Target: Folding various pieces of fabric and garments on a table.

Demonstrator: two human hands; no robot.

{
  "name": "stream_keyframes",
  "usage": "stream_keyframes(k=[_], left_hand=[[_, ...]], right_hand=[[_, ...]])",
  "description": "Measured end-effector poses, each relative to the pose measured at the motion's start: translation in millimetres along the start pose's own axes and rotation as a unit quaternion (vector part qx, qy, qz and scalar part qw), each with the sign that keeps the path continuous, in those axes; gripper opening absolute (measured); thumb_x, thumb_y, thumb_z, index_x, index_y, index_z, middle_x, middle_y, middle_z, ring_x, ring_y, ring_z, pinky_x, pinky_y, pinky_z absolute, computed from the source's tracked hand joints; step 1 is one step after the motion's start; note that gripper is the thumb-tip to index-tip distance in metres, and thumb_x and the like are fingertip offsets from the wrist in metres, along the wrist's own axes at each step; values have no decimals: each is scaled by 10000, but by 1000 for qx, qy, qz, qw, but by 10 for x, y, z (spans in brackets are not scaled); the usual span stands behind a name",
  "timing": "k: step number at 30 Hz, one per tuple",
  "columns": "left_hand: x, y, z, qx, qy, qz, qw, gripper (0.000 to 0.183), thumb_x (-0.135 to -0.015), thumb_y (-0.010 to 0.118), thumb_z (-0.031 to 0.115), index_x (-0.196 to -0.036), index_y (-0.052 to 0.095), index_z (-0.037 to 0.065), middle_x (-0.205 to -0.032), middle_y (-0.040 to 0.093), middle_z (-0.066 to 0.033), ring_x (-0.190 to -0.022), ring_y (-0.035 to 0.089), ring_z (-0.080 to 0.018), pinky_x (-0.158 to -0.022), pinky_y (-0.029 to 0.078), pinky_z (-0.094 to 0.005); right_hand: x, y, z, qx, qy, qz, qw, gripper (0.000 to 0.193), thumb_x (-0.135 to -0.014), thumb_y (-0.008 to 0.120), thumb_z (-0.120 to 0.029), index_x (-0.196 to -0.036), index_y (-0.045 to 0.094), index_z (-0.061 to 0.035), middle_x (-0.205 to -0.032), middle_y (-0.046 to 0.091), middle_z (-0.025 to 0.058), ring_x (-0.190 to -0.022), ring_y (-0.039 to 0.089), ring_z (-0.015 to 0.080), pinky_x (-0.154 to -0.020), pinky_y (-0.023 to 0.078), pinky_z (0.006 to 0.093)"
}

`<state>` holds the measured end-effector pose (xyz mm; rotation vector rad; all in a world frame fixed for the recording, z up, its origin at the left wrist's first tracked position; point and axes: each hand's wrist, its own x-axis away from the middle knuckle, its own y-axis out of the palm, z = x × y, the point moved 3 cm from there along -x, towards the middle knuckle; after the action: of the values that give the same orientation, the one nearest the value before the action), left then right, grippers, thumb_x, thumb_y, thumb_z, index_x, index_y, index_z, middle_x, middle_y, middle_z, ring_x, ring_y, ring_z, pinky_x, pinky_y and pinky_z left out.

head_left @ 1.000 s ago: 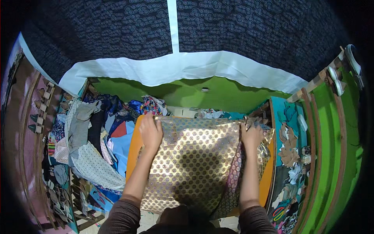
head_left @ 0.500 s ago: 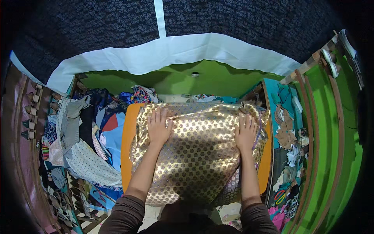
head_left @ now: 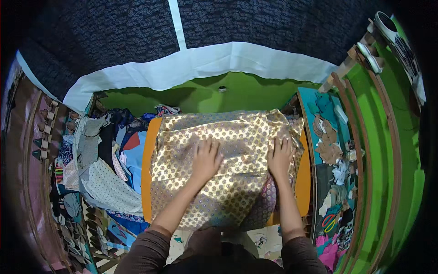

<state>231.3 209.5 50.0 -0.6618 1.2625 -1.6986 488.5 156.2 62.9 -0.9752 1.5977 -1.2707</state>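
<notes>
A shiny gold cloth (head_left: 182, 169) with a pattern of small dark round motifs lies spread over an orange tabletop (head_left: 147, 155). Flat on the middle of the cloth rests my left hand (head_left: 207, 160), its fingers stretched out. My right hand (head_left: 279, 157) lies palm down near the cloth's right side, fingers extended. Small creases run across the fabric around both hands. By my right forearm, one part is folded over and shows a purplish side (head_left: 266, 201). Neither hand grips anything.
Left of the table is a heap of clothes and fabric (head_left: 109, 182). On the right, a teal-topped surface (head_left: 308, 102) carries scraps and scissors (head_left: 329, 223). Dark curtain cloth with a white border (head_left: 200, 64) hangs beyond the table. Shoes (head_left: 370, 57) sit on the right rack.
My left hand has slid right and nearer over the cloth; my right hand has come slightly nearer and left. The cloth's near edge has shifted away from me.
</notes>
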Motion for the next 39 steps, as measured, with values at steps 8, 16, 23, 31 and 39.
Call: stream_keyframes(k=[8,16,23,31,39], left_hand=[[1511,68,1007,118,114,86,983,368,-761,589,156,-1109,530,50,-1063,520,-121,-998,498,-290,-867,382,-406],[2570,487,1446,114,38,89,989,355,-757,600,175,-1067,531,17,-962,537,-123,-848,535,-287,-715,438,-370],[2770,703,1484,86,-73,91,989,295,-759,623,209,-991,556,40,-938,535,-112,-872,523,-288,-742,433,-388],[2666,270,1719,98,-65,213,970,184,-766,595,118,-946,622,88,-814,566,-73,-751,571,-253,-629,460,-364],[2802,310,2422,108,74,176,976,167,-755,604,131,-912,591,75,-741,563,-88,-553,559,-244,-496,446,-339]], right_hand=[[1534,-365,-201,-150,-107,-7,983,335,-794,521,-149,-1114,531,-51,-1093,509,219,-1060,471,357,-868,354,477],[2281,-68,24,-178,-295,-83,935,196,-776,565,-139,-960,564,-71,-759,571,114,-712,572,294,-621,439,394],[2063,-605,199,-391,-236,-16,889,142,-817,483,-78,-928,540,-10,-875,573,191,-835,554,358,-742,438,415],[1823,-838,751,-592,-32,43,804,330,-899,501,-194,-1140,416,16,-1018,548,132,-898,535,191,-774,428,314],[2907,-321,400,-570,103,-333,744,293,-920,475,-262,-1036,526,2,-944,571,77,-848,514,137,-779,409,271]])
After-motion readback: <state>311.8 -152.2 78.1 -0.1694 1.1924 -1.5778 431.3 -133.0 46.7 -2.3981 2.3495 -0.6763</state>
